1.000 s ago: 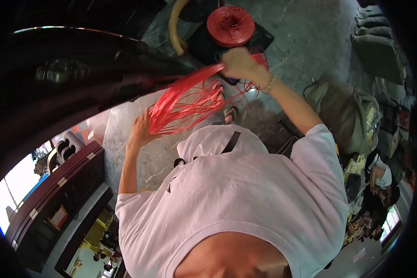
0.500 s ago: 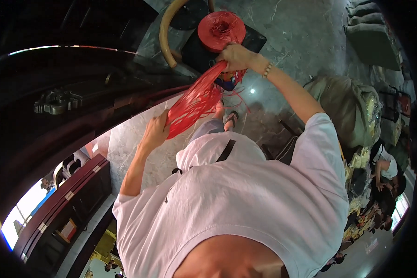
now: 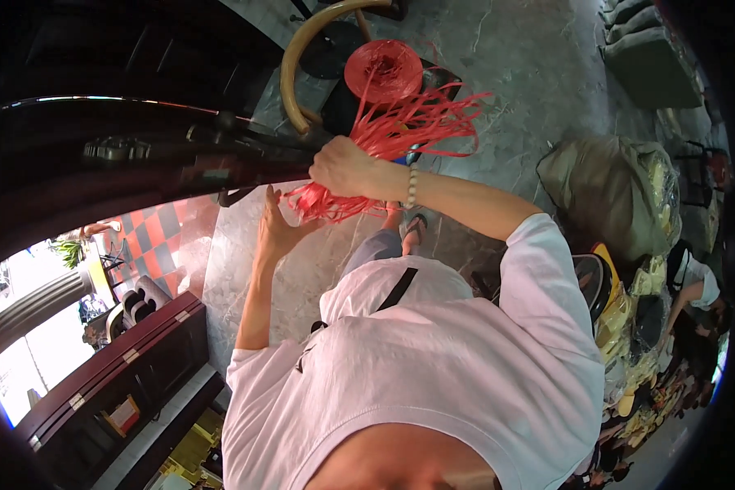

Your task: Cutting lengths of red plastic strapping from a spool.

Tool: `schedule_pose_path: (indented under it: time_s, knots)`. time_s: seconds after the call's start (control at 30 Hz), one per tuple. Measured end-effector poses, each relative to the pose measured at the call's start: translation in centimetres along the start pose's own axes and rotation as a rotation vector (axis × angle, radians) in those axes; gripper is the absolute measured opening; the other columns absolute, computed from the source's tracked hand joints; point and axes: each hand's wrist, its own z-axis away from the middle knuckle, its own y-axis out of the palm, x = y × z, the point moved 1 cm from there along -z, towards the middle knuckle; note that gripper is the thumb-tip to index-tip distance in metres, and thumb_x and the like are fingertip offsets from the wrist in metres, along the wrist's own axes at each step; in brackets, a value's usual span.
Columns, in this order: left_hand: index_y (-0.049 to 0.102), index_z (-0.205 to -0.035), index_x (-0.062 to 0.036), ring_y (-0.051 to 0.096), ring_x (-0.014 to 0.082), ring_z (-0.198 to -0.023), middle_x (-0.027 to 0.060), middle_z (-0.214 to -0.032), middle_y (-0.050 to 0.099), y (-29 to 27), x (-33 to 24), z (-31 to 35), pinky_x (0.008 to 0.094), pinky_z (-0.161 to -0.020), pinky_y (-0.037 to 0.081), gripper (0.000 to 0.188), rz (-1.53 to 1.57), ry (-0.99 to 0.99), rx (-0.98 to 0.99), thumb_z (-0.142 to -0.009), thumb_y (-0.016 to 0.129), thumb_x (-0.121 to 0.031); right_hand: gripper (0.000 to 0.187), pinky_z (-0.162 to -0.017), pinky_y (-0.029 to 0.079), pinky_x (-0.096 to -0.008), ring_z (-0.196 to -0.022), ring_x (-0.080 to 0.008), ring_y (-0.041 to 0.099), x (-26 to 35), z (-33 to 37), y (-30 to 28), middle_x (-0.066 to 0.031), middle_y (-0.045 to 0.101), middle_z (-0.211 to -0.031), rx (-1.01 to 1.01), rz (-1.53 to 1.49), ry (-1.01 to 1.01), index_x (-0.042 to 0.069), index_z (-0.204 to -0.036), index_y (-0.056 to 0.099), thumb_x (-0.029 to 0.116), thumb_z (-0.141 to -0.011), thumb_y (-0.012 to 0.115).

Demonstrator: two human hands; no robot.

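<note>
My right hand (image 3: 345, 167), with a beaded bracelet at its wrist, is closed around a bundle of red plastic twine (image 3: 416, 122). The loose strands fan out to the far right, and a looped end hangs below my fist. Beside that end is my left hand (image 3: 279, 227), its thumb and fingers apart and holding nothing; I cannot tell whether a fingertip touches the strands. Just beyond the bundle, a large red roll of twine (image 3: 384, 69) lies on a dark seat, partly behind the strands.
A curved wooden chair rail (image 3: 288, 73) stands next to the roll. Along the left runs a dark door (image 3: 122, 65) with a metal handle (image 3: 116, 149). A big covered bundle (image 3: 604, 192) sits at the right. Several green-grey cushioned things (image 3: 653, 69) are at the far right.
My right hand has moved left and nearer with the twine, which now fans out to the right. My left hand has let go of the strands and opened.
</note>
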Motion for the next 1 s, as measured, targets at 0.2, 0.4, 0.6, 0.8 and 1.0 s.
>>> schedule_pose_path:
  time_s: [0.2,0.4,0.6,0.8,1.0]
  knots:
    - [0.04,-0.124,-0.0009,0.06,0.0361,-0.094,0.0211,-0.104,0.061,1.3,-3.4,3.3,0.0396,-0.078,0.048,0.081,0.231,0.192,0.012,-0.061,0.083,-0.028,0.012,-0.056,0.049,-0.0398,-0.067,-0.0281,0.066,4.6,0.4,1.4,-0.0121,0.065,-0.068,0.009,-0.048,-0.071,0.008,-0.064,0.064,0.017,-0.07,0.06]
    - [0.048,-0.103,-0.0033,0.057,0.0429,-0.072,0.0232,-0.072,0.057,0.7,0.3,4.7,0.0491,-0.062,0.044,0.028,-0.004,0.224,0.089,-0.075,0.049,0.0,0.014,-0.061,0.05,-0.043,-0.069,-0.0325,0.063,0.0,3.4,1.8,-0.0115,0.064,-0.07,0.165,-0.23,-0.077,0.013,-0.07,0.066,0.027,-0.066,0.064]
    - [0.051,-0.1,-0.0026,0.058,0.0429,-0.071,0.0233,-0.071,0.057,-2.0,6.7,8.7,0.049,-0.062,0.044,0.027,-0.134,0.14,0.048,-0.074,0.048,0.0,0.019,-0.061,0.049,-0.0444,-0.068,-0.0327,0.062,-7.2,7.7,1.0,-0.012,0.063,-0.067,0.175,-0.116,0.243,0.009,-0.068,0.065,0.028,-0.069,0.064]
    - [0.037,-0.135,-0.0048,0.05,0.0387,-0.113,0.0225,-0.121,0.052,-0.5,8.3,7.8,0.0473,-0.095,0.038,0.084,-0.416,0.086,0.254,-0.066,0.078,-0.028,0.016,-0.059,0.05,-0.0426,-0.068,-0.0322,0.064,-2.9,6.6,1.1,-0.0168,0.063,-0.067,0.222,0.006,0.271,0.005,-0.067,0.068,0.021,-0.067,0.064]
    - [0.044,-0.128,-0.0031,0.053,0.0373,-0.107,0.0212,-0.119,0.055,5.5,-0.2,2.0,0.0432,-0.09,0.041,0.081,0.222,0.301,0.063,-0.061,0.081,-0.03,0.012,-0.06,0.051,-0.0367,-0.07,-0.0274,0.066,4.6,3.3,1.4,-0.0133,0.066,-0.068,0.016,0.061,0.038,0.005,-0.067,0.068,0.015,-0.061,0.07]
